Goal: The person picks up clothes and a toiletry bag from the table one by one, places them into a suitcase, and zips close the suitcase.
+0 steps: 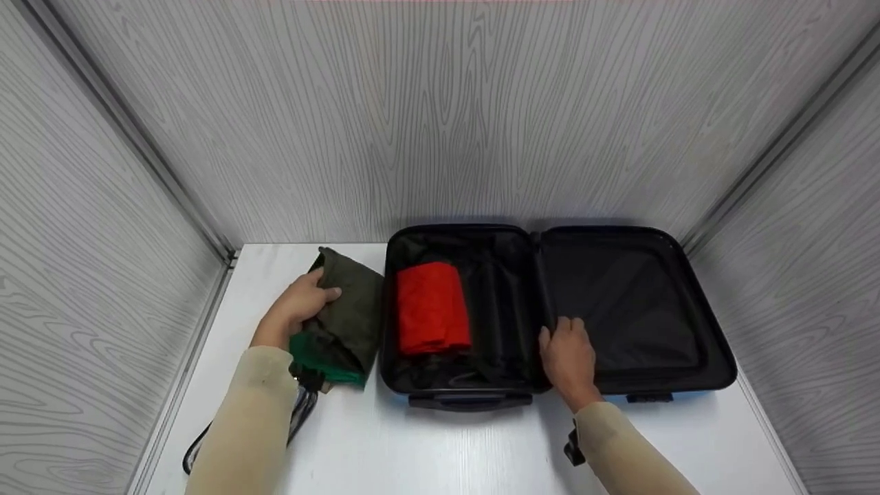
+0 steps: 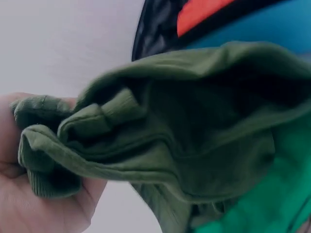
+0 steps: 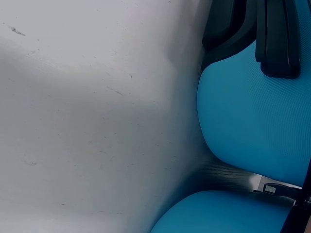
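Note:
A dark green folded garment (image 1: pixel 352 295) with ribbed edges lies left of the suitcase. My left hand (image 1: pixel 303 300) grips its left edge, the thumb on top and the fingers behind the cloth. In the left wrist view, bunched ribbing shows against the left palm (image 2: pixel 48 208). Bright green cloth (image 1: pixel 323 361) lies under the garment. An opened blue suitcase (image 1: pixel 462 400) with black lining holds a folded red cloth (image 1: pixel 432 309) in its left half. On the inner rim of the right half (image 1: pixel 632 309) rests my right hand (image 1: pixel 569 356), holding nothing loose.
A clear item with black edging (image 1: pixel 302 412) sits partly under the left sleeve. The white table (image 1: pixel 412 454) meets wood-grain panels (image 1: pixel 440 124) behind and at both sides. Blue shell (image 3: pixel 252 111) and latch (image 3: pixel 279 39) show in the right wrist view.

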Motion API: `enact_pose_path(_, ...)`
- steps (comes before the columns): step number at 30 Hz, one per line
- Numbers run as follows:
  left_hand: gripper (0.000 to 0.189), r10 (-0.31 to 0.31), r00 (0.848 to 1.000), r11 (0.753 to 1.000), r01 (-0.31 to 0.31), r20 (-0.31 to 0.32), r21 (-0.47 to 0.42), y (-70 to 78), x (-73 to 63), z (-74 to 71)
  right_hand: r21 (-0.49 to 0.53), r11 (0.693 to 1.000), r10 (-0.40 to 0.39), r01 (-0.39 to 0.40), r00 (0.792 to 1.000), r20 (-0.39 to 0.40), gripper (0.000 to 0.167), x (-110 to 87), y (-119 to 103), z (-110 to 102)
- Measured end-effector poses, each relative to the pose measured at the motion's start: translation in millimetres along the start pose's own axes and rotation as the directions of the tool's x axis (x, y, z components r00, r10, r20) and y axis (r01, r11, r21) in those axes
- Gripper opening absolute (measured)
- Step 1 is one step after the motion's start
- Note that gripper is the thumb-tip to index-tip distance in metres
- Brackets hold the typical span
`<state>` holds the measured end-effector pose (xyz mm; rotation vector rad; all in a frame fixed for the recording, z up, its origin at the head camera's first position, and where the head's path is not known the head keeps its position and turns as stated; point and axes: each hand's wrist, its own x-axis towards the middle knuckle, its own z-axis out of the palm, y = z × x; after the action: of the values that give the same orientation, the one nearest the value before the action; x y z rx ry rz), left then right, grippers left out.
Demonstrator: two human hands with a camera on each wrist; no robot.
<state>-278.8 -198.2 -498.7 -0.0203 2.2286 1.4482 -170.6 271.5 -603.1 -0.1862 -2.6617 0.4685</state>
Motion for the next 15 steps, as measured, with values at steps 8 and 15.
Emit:
enact_pose_path(8,0.071,0.041,0.999,0.999,-0.041,0.016,0.02,9.6,-0.3,11.4,0.004,1.0,0.004,-0.004,1.0,0.004,0.037,-0.4,1,0)
enact_pose_path(15,0.065,0.085,0.995,0.979,-0.074,-0.05,0.192,-4.4,11.2,3.3,-0.036,0.997,-0.071,0.069,0.995,-0.068,0.034,-2.7,2,2)
